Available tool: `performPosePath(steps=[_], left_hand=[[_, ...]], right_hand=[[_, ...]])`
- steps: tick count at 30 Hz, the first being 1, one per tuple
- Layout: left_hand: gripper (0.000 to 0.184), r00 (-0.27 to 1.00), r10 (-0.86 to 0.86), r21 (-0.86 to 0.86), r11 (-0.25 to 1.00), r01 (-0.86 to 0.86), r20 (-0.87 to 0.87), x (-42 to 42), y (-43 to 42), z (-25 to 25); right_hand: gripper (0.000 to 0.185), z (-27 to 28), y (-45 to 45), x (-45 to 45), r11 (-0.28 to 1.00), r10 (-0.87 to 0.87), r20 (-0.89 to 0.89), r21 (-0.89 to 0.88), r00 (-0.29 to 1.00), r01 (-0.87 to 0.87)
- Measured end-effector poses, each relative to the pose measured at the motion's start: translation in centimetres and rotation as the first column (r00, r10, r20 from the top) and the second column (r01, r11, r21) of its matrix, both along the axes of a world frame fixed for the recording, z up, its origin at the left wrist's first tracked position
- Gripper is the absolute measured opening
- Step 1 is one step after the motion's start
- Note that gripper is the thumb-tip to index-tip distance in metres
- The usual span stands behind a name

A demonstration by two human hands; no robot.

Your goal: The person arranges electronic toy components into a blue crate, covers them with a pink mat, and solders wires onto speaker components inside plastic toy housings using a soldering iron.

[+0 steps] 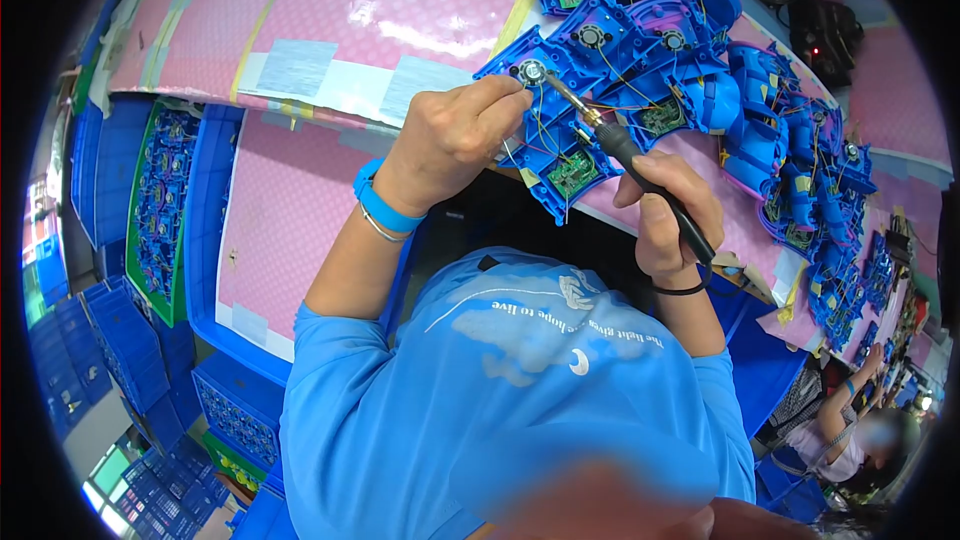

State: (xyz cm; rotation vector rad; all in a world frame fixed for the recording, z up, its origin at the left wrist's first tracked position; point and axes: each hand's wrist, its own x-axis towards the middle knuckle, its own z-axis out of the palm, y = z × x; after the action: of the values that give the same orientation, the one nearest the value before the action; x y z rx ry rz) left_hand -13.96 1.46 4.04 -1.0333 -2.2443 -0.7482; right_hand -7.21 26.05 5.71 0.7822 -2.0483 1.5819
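Note:
My right hand (672,208) is wrapped round a soldering iron (640,158) with a black handle and a metal tip. The tip points at a round speaker (532,72) set in a blue plastic housing (552,128). Close to that speaker, my left hand (462,128) has its thumb and fingers pinched together; what lies between them is too small to make out. Thin wires run across the housing, and a green circuit board (573,174) sits in its near part.
More blue housings (750,120) with speakers, boards and wires are piled along the right of the pink-covered bench (400,10). Blue crates (240,415) stand at the left, beside a green tray (150,275). Another person (835,430) sits at the far right.

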Motion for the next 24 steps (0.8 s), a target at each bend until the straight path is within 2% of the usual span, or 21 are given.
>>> performPosePath(steps=[7,9,13,14,16,17,19,20,21,23,24], left_hand=[[0.022,1.000,0.010,-0.024,1.000,-0.009,0.020,0.0,0.0,0.0],[0.021,0.999,0.007,-0.019,1.000,-0.007,0.031,0.1,0.0,0.3],[0.020,0.999,-0.019,-0.002,1.000,0.020,0.036,-0.2,0.0,0.3],[0.020,0.999,-0.022,-0.002,1.000,0.022,0.034,-0.1,0.0,0.5],[0.022,0.994,0.000,0.058,0.998,-0.007,0.113,0.3,-0.1,1.2],[0.022,0.994,-0.004,0.058,0.998,-0.003,0.111,0.4,-0.4,1.4],[0.025,0.962,-0.151,0.202,0.974,0.105,0.228,0.7,-1.5,1.9],[0.028,0.889,-0.251,0.214,0.960,0.180,0.382,1.0,-2.4,2.5],[0.028,0.889,-0.263,0.216,0.957,0.192,0.375,1.2,-2.6,2.6],[0.034,0.793,-0.318,0.248,0.945,0.216,0.520,1.5,-2.4,2.2],[0.040,0.821,-0.298,0.193,0.954,0.232,0.487,1.6,-2.2,1.8]], right_hand=[[0.035,0.3,0.5,0.0,1.000,0.008,-0.015,-0.010,1.000,-0.008],[0.036,0.1,0.6,0.1,0.997,-0.006,0.009,-0.078,1.000,0.007],[0.037,0.0,1.1,0.0,0.995,-0.017,0.001,-0.099,1.000,0.017],[0.032,0.0,1.2,-0.1,0.992,-0.022,-0.015,-0.128,1.000,0.020],[0.028,0.1,1.4,0.0,0.987,-0.032,-0.033,-0.157,0.999,0.026],[0.033,0.1,1.7,0.1,0.989,-0.050,-0.026,-0.140,0.998,0.046],[0.038,0.1,2.3,0.4,0.990,-0.075,-0.023,-0.122,0.997,0.072],[0.038,0.1,2.7,0.4,0.989,-0.085,-0.033,-0.124,0.996,0.081],[0.038,0.1,3.0,0.5,0.988,-0.098,-0.045,-0.123,0.994,0.092],[0.037,0.4,3.2,0.6,0.984,-0.129,-0.046,-0.128,0.991,0.123],[0.036,0.6,3.3,0.6,0.980,-0.146,-0.038,-0.139,0.989,0.140]])
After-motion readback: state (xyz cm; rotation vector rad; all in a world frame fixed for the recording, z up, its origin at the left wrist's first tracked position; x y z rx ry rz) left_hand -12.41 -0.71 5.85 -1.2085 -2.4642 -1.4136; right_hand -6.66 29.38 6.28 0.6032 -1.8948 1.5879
